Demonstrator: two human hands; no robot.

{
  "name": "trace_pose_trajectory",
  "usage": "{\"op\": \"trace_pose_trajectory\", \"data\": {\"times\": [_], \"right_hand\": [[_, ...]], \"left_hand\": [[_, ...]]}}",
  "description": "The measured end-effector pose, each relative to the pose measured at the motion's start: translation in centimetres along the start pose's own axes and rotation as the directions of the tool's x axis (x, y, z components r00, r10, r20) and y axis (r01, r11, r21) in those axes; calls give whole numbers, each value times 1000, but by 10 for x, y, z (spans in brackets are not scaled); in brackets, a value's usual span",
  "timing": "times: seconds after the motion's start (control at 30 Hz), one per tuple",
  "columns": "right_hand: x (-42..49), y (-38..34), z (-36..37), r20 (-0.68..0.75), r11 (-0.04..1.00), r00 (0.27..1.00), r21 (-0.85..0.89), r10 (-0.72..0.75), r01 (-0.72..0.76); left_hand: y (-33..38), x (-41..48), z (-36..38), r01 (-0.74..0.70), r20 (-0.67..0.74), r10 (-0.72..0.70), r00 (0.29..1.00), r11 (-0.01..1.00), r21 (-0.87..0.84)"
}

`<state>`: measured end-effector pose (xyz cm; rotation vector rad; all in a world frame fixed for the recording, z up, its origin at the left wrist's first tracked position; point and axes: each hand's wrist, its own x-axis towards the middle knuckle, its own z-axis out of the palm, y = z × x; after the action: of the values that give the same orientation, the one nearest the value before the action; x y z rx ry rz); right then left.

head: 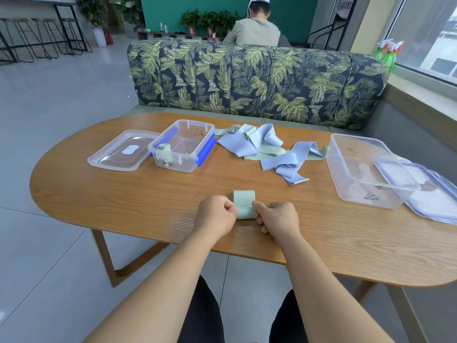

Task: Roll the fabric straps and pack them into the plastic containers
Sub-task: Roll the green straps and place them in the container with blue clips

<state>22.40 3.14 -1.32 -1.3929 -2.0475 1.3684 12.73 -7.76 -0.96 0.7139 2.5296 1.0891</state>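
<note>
While we hold a part-rolled pale green strap (244, 204) near our edge of the table (123, 206), the grip is a pinch from both sides. Our left hand (217, 215) curls its thumb and fingers on the strap's left edge. Our right hand (278, 219) does the same on the right edge, its other fingers tucked under. The strap rests on the wood between the two hands, and a short stretch of it shows just beyond the grip. We cannot tell how many turns it has.

Beyond the grip and to its left stands a small clear container with blue clips (184, 148), open at the top. One rolled green strap (164, 147) sits inside, against its near left corner. Its clear lid (123, 151) lies flat just to the left of it.

Straight beyond the grip, a little to the right, a loose tangle of lavender and green straps (267, 149) sprawls across the table, unrolled.

Well to the right of the grip sits a larger clear container (366, 169) with nothing visible in it. A blue-rimmed lid (432, 196) lies at its right side and overlaps it in our view.
</note>
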Motion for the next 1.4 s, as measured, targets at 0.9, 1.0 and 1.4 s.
{"op": "trace_pose_trajectory", "data": {"times": [0.9,1.0,1.4], "right_hand": [[15,-7,7,-10,999,1000,41,2,-2],[14,-7,9,-12,996,1000,81,-28,29],[29,-16,10,5,998,1000,62,13,-14]], "left_hand": [[-5,27,6,39,52,-37,998,999,-29],[-1,33,2,88,81,-86,993,996,-28],[-1,45,8,11,107,-1,994,996,-92]]}}
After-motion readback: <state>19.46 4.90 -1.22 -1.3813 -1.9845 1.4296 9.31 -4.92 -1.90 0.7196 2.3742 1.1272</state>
